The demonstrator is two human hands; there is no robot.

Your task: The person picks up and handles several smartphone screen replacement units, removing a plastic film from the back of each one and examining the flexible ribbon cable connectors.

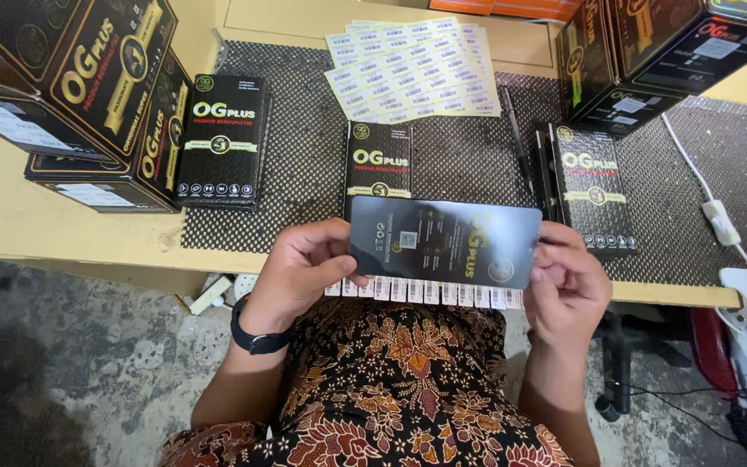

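1. Centrally, a flat black packet (444, 240) is held level above the counter (62, 233) edge.
2. Left hand (300, 268) fingers pinch its left end.
3. Right hand (566, 285) fingers pinch its right end; a barcode sticker strip (425, 292) shows beneath.

A: Just the one view — a head-worn camera looking steeply down over the desk (71, 233) edge.

B: Yeah, close in, facing forward across it — lap and floor at the bottom.
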